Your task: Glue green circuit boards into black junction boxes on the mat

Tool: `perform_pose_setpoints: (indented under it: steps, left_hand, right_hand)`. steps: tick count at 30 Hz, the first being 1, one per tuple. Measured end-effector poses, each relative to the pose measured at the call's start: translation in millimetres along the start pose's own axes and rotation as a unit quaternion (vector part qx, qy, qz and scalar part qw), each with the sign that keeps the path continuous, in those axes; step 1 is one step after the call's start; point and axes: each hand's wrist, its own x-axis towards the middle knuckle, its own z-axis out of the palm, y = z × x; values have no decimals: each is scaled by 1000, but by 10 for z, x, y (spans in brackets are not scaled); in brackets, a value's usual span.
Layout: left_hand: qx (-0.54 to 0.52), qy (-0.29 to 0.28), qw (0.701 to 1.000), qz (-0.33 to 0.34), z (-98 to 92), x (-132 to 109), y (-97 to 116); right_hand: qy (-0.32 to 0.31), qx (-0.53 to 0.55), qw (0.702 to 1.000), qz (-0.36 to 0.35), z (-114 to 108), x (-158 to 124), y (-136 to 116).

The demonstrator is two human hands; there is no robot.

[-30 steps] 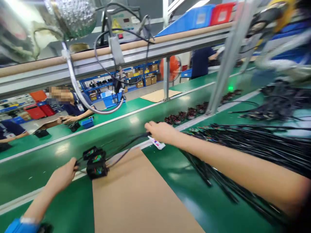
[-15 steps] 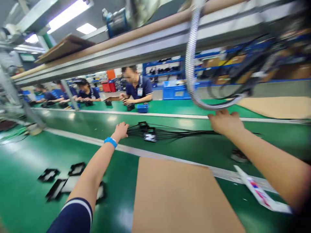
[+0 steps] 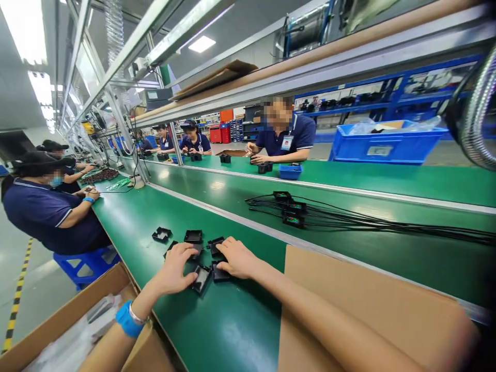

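Carton (image 3: 150, 349) below the left hand (image 3: 176, 266), whose thumb and fingers stand apart at black cases (image 3: 201, 279). Right hand (image 3: 238, 258), beside it, reaches over two more; whether it grips them cannot be told. Crowded fingers could tip a case, or a stray leftward push send one off the counter (image 3: 232, 330). Wired cases (image 3: 296, 207) lie beyond the right hand.

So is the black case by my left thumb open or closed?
Open: the black case by your left hand has no lid over it, and its greyish inside shows between raised walls.
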Motion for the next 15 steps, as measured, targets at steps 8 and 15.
perform_pose_setpoints:
  steps: [8,15]
  left_hand:
    - [-102,39,994,19,287,-184,142]
    - [-153,79,985,-2,446,-343,339]
  right_hand:
    - [-50,-17,998,35,-93,-302,3]
    - [-26,1,999,23,-130,422,-469]
